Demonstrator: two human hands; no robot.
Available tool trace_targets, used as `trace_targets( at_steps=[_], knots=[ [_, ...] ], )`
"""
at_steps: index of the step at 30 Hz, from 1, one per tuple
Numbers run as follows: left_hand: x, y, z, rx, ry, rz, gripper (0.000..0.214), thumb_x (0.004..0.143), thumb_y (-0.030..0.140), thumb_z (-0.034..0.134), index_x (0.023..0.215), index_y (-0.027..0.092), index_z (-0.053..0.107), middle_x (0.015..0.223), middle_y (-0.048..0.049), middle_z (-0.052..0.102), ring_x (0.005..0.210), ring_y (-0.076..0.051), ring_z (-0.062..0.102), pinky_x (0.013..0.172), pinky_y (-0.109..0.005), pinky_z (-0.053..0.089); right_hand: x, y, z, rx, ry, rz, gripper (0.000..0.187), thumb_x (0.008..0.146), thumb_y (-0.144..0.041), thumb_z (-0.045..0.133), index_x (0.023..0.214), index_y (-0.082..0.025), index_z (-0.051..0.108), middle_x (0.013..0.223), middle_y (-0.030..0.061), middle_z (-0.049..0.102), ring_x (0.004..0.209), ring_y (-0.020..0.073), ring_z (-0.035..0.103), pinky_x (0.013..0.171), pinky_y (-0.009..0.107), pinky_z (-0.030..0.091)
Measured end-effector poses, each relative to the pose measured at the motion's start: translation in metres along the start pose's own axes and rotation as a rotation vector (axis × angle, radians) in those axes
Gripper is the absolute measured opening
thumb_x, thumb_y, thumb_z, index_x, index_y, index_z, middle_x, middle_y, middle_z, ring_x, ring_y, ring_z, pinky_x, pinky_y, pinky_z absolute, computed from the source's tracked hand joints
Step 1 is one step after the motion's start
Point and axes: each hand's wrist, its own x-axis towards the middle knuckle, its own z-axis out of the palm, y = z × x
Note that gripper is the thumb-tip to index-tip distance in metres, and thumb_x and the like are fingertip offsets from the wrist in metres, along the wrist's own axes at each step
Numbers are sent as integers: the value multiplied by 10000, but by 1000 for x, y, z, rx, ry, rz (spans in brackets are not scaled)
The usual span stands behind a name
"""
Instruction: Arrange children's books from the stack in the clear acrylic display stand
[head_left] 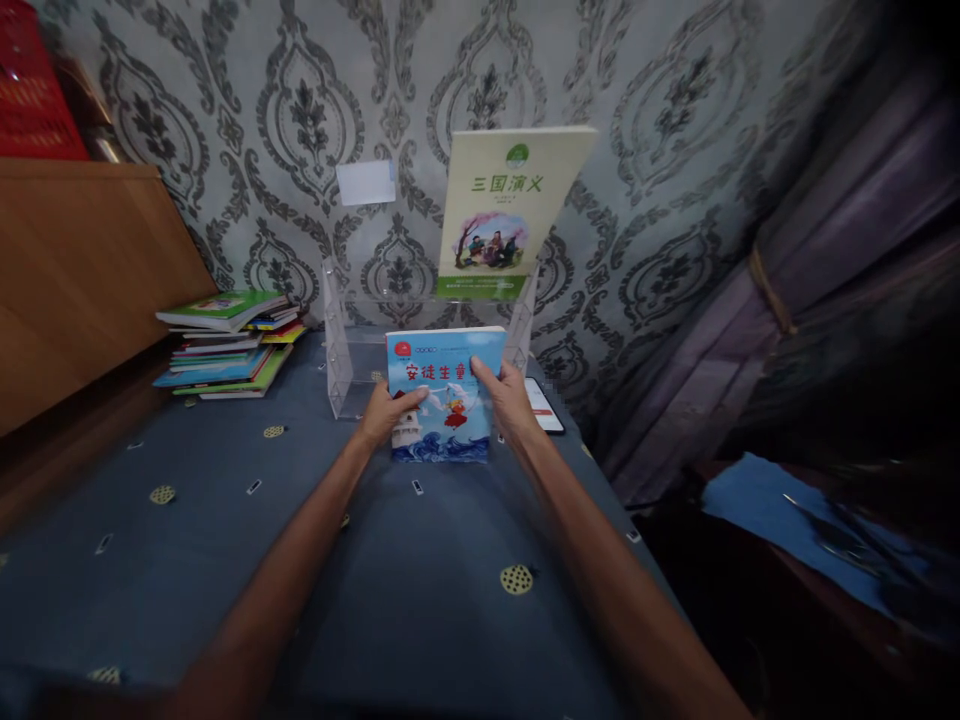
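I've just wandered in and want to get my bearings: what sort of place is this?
Probably a room in a home, perhaps a bedroom: it has damask-patterned wallpaper, a tied-back purple curtain and a printed blue cloth under a stack of books.

Blue book (450,420): paper, cover smooth, slight gloss. Cream-green book (514,205): paper, cover smooth, nearer matt. Rack (334,345): clear plastic, smooth, shiny edges. Book stack (225,350): paper, smooth top cover. Blue-grey spread (330,620): cloth, matt, printed. Cabinet (90,270): wood-grain, smooth, low sheen. Wall (397,60): printed covering, mostly matt. Curtain (694,330): cloth, folded, faint sheen. Phone (541,405): smooth, glassy screen. White card (366,183): paper-looking, matt.
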Motion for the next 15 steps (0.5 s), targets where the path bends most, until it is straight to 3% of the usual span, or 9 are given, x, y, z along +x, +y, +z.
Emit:
trace_targets(
  at_steps=[5,12,15],
  knots=[
    [-7,3,-6,17,-40,-41,538,426,423,950,843,149,748,767,-35,760,650,-187,694,681,-315,576,-9,-2,-13,-81,-68,61,536,602,-617,840,936,-213,727,924,38,788,790,229,717,748,369,596],
    [-20,-1,-25,268,-124,-110,421,440,343,934,763,162,734,730,-40,742,657,-204,683,637,-294,550,-26,6,-54,-224,-409,126,434,662,-504,833,950,-191,748,927,37,789,858,233,727,857,418,581],
    [-22,3,-27,349,-164,-74,395,467,328,916,786,174,743,761,-45,750,721,-229,694,674,-309,555,-29,7,-61,-243,-484,115,380,683,-471,814,928,-190,744,943,44,785,884,241,722,900,446,564]
  ],
)
